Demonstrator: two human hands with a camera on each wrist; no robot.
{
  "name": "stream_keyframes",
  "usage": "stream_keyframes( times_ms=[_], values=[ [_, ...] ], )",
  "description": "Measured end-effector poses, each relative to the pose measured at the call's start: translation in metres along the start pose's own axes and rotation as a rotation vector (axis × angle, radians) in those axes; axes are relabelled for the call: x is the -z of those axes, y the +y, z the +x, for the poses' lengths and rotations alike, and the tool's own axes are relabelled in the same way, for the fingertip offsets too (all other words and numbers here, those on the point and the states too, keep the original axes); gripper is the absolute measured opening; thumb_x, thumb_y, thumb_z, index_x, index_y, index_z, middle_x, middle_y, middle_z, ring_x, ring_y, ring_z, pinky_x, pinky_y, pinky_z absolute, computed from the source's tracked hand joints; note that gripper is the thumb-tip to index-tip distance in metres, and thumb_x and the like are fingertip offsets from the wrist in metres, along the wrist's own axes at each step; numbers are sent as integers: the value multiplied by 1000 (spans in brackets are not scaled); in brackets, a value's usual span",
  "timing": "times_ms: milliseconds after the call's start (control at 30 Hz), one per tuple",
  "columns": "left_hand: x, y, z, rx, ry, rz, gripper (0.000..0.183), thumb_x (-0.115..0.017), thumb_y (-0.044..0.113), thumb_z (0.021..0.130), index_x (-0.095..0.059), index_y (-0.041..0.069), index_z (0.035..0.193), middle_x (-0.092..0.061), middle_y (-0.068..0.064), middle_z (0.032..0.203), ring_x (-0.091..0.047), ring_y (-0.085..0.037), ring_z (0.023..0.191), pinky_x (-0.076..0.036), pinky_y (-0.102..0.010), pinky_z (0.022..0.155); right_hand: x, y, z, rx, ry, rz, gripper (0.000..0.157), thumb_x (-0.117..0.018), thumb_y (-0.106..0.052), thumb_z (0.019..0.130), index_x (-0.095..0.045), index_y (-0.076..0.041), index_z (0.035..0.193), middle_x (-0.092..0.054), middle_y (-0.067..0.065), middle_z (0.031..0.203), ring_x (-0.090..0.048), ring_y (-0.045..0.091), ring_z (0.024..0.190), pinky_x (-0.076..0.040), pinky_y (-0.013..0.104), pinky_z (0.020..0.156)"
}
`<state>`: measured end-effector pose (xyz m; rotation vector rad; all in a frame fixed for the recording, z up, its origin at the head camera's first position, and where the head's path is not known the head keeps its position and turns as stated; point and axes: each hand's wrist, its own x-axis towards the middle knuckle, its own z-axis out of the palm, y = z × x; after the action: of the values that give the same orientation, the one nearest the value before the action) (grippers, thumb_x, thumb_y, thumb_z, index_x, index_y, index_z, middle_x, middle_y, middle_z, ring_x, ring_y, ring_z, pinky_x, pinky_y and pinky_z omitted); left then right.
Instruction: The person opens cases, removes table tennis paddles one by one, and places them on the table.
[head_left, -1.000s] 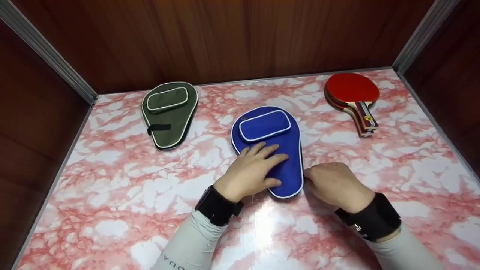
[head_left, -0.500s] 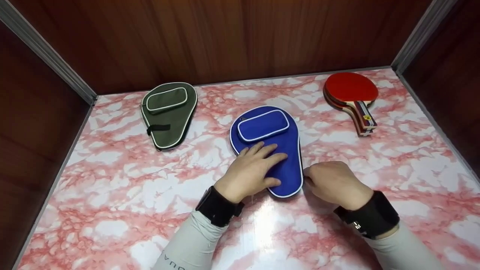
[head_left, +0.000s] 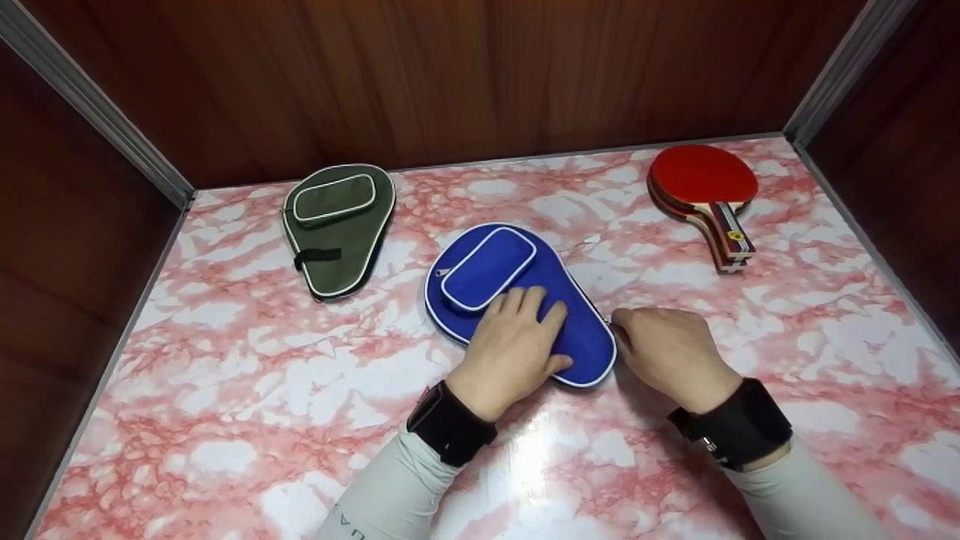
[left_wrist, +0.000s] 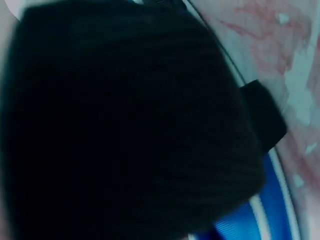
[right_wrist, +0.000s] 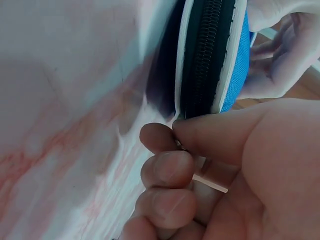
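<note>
A blue paddle case [head_left: 592, 349] with white piping and a front pocket [head_left: 489, 268] lies on the table, its narrow end toward the lower right. My left hand [head_left: 514, 349] rests on it with fingers spread. At the case's right edge, my right hand [head_left: 671, 352] pinches the zipper pull [right_wrist: 180, 144] between thumb and forefinger. The right wrist view shows the closed zipper teeth [right_wrist: 207, 45] along the case's side above those fingers. A dark strap blocks most of the left wrist view, leaving a strip of blue fabric [left_wrist: 235, 225].
A green paddle case [head_left: 341, 232] lies at the back left. Stacked red table tennis paddles [head_left: 703, 176] are at the back right. Brown wooden panels [head_left: 480, 82] border the marbled table [head_left: 247, 390] at the back and both sides.
The blue case has turned counterclockwise, its wide end swinging left and its narrow end right. My left hand stays on it, and my right hand has shifted slightly away from me.
</note>
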<state>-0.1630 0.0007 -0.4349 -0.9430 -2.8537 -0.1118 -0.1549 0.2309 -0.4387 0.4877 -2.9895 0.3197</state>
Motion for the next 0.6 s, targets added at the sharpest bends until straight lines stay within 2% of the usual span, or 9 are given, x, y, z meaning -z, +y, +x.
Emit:
stream_keyframes(
  times_ms=[133,367,600],
  values=[
    [-2,-2,2,-10,-30,-64,74,-81,55,97,-62,9,152,-55,-17,159,-51,-36,148,-39,-49,124,-1,1,0,10,0,2,21,-73,-12,102,-68,-15,81,-67,6,70,-69,35,67,-52,58,59],
    [-1,-3,3,-12,-36,-77,75,-81,54,98,-61,9,154,-55,-17,161,-50,-37,150,-37,-47,126,0,2,-3,23,11,-14,25,-74,-11,100,-63,-16,77,-64,7,67,-69,37,67,-51,58,57],
    [-3,-4,3,-14,-38,-90,74,-79,54,99,-61,10,155,-54,-16,162,-50,-36,150,-36,-47,126,10,5,-6,37,-105,-13,24,-72,-13,101,-64,-16,78,-62,3,66,-68,32,66,-52,57,59]
  ],
)
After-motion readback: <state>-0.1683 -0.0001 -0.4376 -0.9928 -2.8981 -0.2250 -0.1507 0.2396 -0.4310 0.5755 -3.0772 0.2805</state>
